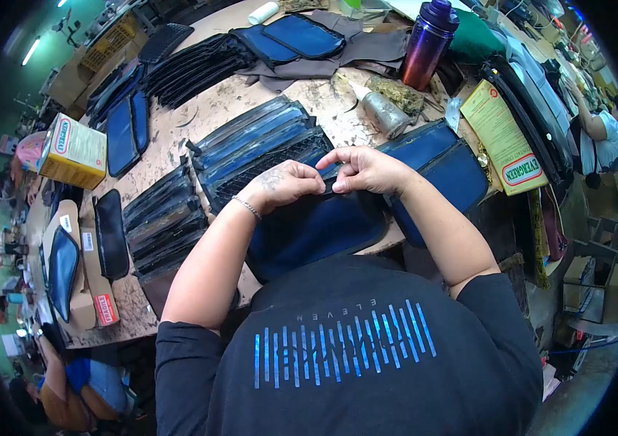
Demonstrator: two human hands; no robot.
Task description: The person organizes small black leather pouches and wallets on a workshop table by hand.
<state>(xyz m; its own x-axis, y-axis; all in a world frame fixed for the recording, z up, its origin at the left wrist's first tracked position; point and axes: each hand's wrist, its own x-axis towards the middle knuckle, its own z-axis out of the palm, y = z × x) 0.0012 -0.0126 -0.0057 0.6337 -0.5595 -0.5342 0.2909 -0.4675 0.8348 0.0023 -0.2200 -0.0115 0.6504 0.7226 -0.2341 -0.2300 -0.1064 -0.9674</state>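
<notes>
My left hand is closed, with thumb and fingers pinched at the top edge of a glossy dark panel with rounded corners, leather-like, lying at the near table edge. Close beside it, my right hand has its thumb pressed to the same edge and its index finger curved toward the left hand. The pinched strip is mostly hidden by my fingers. Just beyond my hands lies a row of overlapping black and blue panels. Under my right forearm rests another blue panel.
A purple bottle, a small metal container with a pointed nozzle and a yellow Evergreen tin stand right. Another tin is at left, near stacked black pieces and cardboard. Other people sit at both sides.
</notes>
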